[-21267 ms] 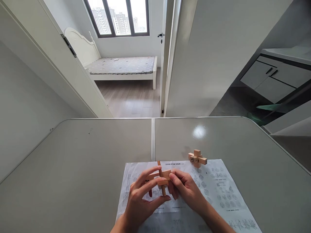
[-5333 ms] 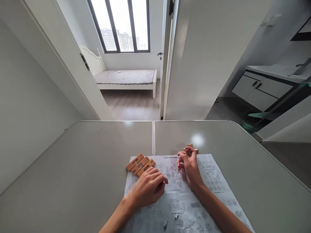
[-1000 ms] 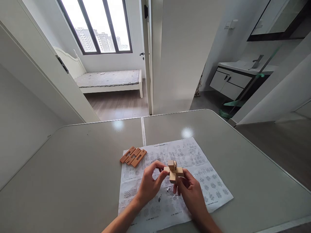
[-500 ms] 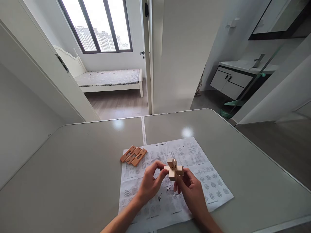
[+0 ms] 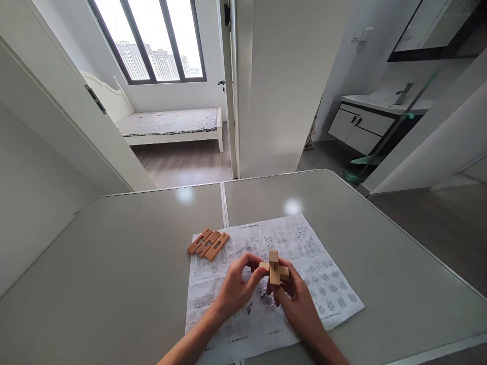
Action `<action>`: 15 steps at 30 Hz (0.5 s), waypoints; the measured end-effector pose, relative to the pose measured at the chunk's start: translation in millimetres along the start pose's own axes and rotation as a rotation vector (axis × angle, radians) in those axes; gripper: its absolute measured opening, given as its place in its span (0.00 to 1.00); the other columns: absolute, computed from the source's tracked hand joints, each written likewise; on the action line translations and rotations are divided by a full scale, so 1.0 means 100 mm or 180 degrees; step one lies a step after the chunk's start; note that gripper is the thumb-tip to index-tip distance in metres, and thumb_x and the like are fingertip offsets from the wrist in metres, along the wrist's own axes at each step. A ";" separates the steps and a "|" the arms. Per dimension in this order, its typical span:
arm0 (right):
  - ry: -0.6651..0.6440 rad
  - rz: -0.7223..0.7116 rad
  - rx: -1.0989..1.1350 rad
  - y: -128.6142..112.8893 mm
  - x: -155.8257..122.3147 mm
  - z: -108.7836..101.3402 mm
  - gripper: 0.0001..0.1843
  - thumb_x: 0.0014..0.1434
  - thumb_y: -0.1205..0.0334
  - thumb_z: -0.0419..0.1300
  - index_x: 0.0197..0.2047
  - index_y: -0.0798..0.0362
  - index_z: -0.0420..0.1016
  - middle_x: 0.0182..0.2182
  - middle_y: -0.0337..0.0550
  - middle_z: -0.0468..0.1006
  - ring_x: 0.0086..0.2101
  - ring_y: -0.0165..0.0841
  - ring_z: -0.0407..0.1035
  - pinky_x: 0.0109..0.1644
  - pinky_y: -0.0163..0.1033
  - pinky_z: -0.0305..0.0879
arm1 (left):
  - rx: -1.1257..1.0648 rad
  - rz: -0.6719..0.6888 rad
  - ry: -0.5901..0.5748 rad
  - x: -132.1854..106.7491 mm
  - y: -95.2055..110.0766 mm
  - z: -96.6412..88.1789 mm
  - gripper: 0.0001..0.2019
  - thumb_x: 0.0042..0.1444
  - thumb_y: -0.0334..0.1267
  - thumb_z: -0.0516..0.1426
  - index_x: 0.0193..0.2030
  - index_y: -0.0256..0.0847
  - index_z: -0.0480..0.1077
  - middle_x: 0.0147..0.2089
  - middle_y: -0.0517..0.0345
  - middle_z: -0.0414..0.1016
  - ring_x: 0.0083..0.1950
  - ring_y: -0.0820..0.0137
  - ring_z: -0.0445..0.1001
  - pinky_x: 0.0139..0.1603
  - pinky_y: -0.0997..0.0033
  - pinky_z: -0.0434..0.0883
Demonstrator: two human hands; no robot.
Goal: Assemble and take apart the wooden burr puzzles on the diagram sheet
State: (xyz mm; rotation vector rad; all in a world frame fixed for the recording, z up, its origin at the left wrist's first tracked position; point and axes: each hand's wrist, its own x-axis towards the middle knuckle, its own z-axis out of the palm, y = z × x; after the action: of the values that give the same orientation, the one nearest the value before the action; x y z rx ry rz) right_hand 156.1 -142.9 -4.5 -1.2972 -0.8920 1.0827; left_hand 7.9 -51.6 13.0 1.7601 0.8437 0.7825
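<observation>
A pale wooden burr puzzle (image 5: 274, 268) made of crossed blocks is held above a printed sheet (image 5: 335, 276). My left hand (image 5: 240, 284) pinches the puzzle's left arm between thumb and fingertips. My right hand (image 5: 294, 294) grips its lower right side, with the thumb below the front block and the fingers behind. The hands hide part of the puzzle's underside. Several reddish-brown slotted wooden pieces (image 5: 208, 244) lie side by side at the sheet's upper left corner, away from both hands.
The sheet, covered in small diagrams, lies on a grey table (image 5: 114, 263) with a pale seam (image 5: 224, 205). Beyond the table's far edge are a doorway with a bed (image 5: 171, 121), a wall, and a washroom with a sink cabinet (image 5: 361, 124).
The puzzle has been turned in the hands; its front block now stands more upright and the gap between the upper pieces no longer shows. Both hands stay nearly in place.
</observation>
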 end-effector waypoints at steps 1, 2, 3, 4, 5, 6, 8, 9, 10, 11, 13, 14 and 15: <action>-0.0010 0.0016 -0.0020 -0.01 0.00 0.00 0.26 0.65 0.46 0.65 0.60 0.51 0.73 0.30 0.40 0.77 0.30 0.35 0.74 0.31 0.36 0.71 | 0.0009 -0.0008 -0.0014 0.00 0.00 0.00 0.13 0.69 0.49 0.57 0.42 0.41 0.73 0.37 0.55 0.79 0.39 0.66 0.76 0.45 0.66 0.72; -0.0025 0.0044 -0.0038 -0.02 0.01 0.01 0.26 0.65 0.45 0.65 0.59 0.52 0.73 0.29 0.39 0.76 0.28 0.35 0.72 0.31 0.36 0.70 | 0.0012 -0.0010 -0.0030 0.00 0.01 0.00 0.13 0.70 0.49 0.57 0.43 0.41 0.73 0.38 0.55 0.80 0.40 0.65 0.77 0.45 0.66 0.72; -0.0045 0.0079 -0.0053 -0.03 0.01 0.01 0.27 0.66 0.43 0.64 0.59 0.52 0.73 0.27 0.38 0.75 0.27 0.34 0.70 0.31 0.37 0.69 | 0.0009 -0.0006 -0.0044 0.00 0.00 0.01 0.13 0.70 0.49 0.56 0.45 0.41 0.73 0.39 0.54 0.80 0.41 0.65 0.77 0.46 0.65 0.72; -0.0070 0.0119 -0.0059 -0.05 0.01 0.02 0.27 0.66 0.42 0.64 0.59 0.53 0.73 0.26 0.37 0.74 0.26 0.33 0.68 0.30 0.37 0.69 | -0.0002 -0.0001 -0.0062 0.00 0.00 0.01 0.13 0.70 0.48 0.56 0.46 0.41 0.73 0.41 0.54 0.80 0.41 0.65 0.77 0.47 0.65 0.73; -0.0101 0.0164 -0.0060 -0.06 0.02 0.03 0.28 0.67 0.40 0.63 0.60 0.53 0.73 0.25 0.36 0.73 0.25 0.33 0.67 0.30 0.37 0.68 | -0.0010 0.0006 -0.0077 0.00 -0.01 0.01 0.13 0.71 0.49 0.55 0.48 0.41 0.73 0.42 0.53 0.81 0.43 0.64 0.78 0.48 0.64 0.73; -0.0127 0.0206 -0.0058 -0.08 0.02 0.04 0.30 0.67 0.39 0.62 0.60 0.53 0.73 0.25 0.37 0.73 0.25 0.33 0.66 0.30 0.37 0.67 | -0.0015 0.0026 -0.0082 -0.01 -0.01 0.00 0.14 0.71 0.49 0.54 0.49 0.41 0.73 0.44 0.52 0.81 0.44 0.63 0.78 0.50 0.63 0.73; -0.0157 0.0267 -0.0049 -0.10 0.02 0.05 0.32 0.66 0.37 0.62 0.60 0.54 0.73 0.26 0.37 0.73 0.25 0.33 0.66 0.30 0.36 0.67 | -0.0043 0.0129 -0.0071 -0.01 -0.03 -0.01 0.17 0.72 0.52 0.53 0.53 0.41 0.72 0.50 0.48 0.80 0.50 0.61 0.78 0.55 0.60 0.73; -0.0187 0.0282 -0.0053 -0.11 0.02 0.06 0.32 0.66 0.36 0.62 0.60 0.54 0.73 0.26 0.38 0.74 0.25 0.33 0.66 0.30 0.37 0.66 | -0.0082 0.0211 -0.0091 -0.01 -0.03 -0.02 0.21 0.71 0.55 0.53 0.56 0.41 0.72 0.53 0.46 0.78 0.53 0.59 0.77 0.58 0.58 0.72; -0.0234 0.0277 -0.0061 -0.12 0.02 0.07 0.33 0.65 0.36 0.63 0.60 0.54 0.74 0.27 0.39 0.74 0.26 0.34 0.67 0.31 0.37 0.67 | -0.0144 0.0300 -0.0142 -0.01 -0.02 -0.04 0.25 0.69 0.60 0.54 0.60 0.42 0.71 0.57 0.44 0.77 0.57 0.57 0.75 0.60 0.56 0.71; -0.0284 0.0249 -0.0068 -0.12 0.01 0.07 0.33 0.65 0.36 0.63 0.60 0.53 0.74 0.27 0.40 0.75 0.26 0.34 0.67 0.31 0.37 0.67 | -0.0222 0.0376 -0.0226 -0.01 -0.02 -0.06 0.30 0.66 0.64 0.55 0.63 0.42 0.70 0.61 0.42 0.75 0.60 0.55 0.74 0.62 0.55 0.71; -0.0380 0.0147 -0.0067 -0.12 0.00 0.08 0.33 0.64 0.35 0.64 0.60 0.52 0.76 0.28 0.40 0.76 0.27 0.36 0.67 0.33 0.38 0.68 | -0.0385 0.0427 -0.0442 0.00 0.00 -0.09 0.39 0.59 0.70 0.59 0.66 0.42 0.69 0.64 0.41 0.72 0.62 0.51 0.73 0.63 0.53 0.70; -0.0412 0.0095 -0.0060 -0.12 0.00 0.08 0.33 0.63 0.35 0.64 0.59 0.52 0.77 0.27 0.40 0.75 0.27 0.36 0.67 0.34 0.39 0.69 | -0.0450 0.0397 -0.0538 0.01 0.02 -0.11 0.40 0.56 0.70 0.61 0.65 0.42 0.70 0.64 0.41 0.73 0.62 0.50 0.73 0.63 0.53 0.70; -0.0432 0.0053 -0.0054 -0.13 0.00 0.08 0.32 0.63 0.35 0.64 0.58 0.52 0.77 0.27 0.40 0.75 0.27 0.36 0.67 0.35 0.39 0.69 | -0.0508 0.0332 -0.0608 0.02 0.03 -0.12 0.39 0.55 0.70 0.62 0.63 0.42 0.72 0.63 0.41 0.74 0.61 0.50 0.73 0.63 0.53 0.71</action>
State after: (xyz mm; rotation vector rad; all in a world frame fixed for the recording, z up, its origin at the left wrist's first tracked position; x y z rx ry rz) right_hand 149.8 -139.9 8.7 -1.2584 -0.9945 1.1894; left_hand -0.6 -44.7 19.4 1.7148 0.5510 0.7159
